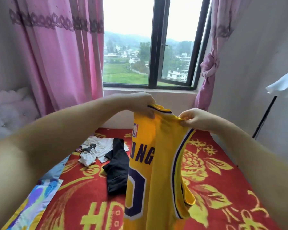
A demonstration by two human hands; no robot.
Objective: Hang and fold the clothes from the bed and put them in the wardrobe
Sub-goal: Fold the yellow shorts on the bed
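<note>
yellow jersey in two hands; two garments on bed.

bed, red floral cover | black garment | white clothes

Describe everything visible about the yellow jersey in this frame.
The jersey is a sleeveless yellow basketball top with purple-and-white trim, purple lettering, part of a number and a small league patch. The fabric looks thin and smooth. It hangs upright, doubled lengthwise, above the red bed cover. The left hand and right hand pinch its top edge; the bottom runs out of frame.
</note>
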